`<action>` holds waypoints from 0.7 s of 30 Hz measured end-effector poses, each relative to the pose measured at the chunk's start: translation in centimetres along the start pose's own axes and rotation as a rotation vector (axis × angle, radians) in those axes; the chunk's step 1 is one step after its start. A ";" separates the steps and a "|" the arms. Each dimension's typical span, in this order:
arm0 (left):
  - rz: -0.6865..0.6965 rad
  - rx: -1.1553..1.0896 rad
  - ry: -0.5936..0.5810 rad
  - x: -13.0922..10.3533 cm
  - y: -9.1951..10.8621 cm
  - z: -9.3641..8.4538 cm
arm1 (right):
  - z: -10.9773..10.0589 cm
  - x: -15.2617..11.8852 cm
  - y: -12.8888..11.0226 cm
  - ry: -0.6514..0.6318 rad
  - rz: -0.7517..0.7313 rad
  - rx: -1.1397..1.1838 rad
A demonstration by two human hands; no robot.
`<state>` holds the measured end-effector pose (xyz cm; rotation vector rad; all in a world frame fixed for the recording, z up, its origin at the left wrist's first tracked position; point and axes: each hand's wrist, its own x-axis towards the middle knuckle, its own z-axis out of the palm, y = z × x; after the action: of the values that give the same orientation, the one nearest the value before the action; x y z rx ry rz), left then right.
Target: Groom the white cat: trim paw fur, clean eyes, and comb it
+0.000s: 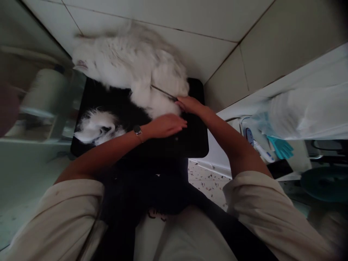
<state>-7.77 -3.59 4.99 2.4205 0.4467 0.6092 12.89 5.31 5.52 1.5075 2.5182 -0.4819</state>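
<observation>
A fluffy white animal [122,61] lies on a black tabletop [163,148] against the tiled wall, its head toward the left. My right hand [190,104] is closed on a thin dark tool [164,92], perhaps a comb or scissors, that lies across the animal's fur. My left hand [168,125] is just below the fur at the animal's near side, fingers stretched out toward the right, with nothing seen in it. A loose clump of white fur [95,127] rests on the tabletop at the left, beyond my left forearm.
At the left, a white bottle [43,90] stands on a shelf behind glass. On the right, a white surface holds a blue and white device [249,137], teal gloves [281,146], a dark flat object [280,169] and a large plastic-wrapped roll [307,112].
</observation>
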 end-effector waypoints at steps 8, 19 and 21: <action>-0.328 0.316 0.219 1.6 -8.3 -6.9 | 1.3 -3.4 -1.1 -0.140 -0.111 -0.245; -0.305 0.495 -0.097 1.3 -7.4 -0.9 | 2.7 -10.6 -4.9 -0.224 -0.334 -0.288; -0.279 0.474 -0.123 0.7 -6.8 0.5 | 1.4 -10.5 -4.1 -0.132 -0.204 -0.154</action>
<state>-8.10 1.69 0.64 2.7421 0.9447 0.2482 14.26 -5.60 8.20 1.1337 2.5510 -0.3903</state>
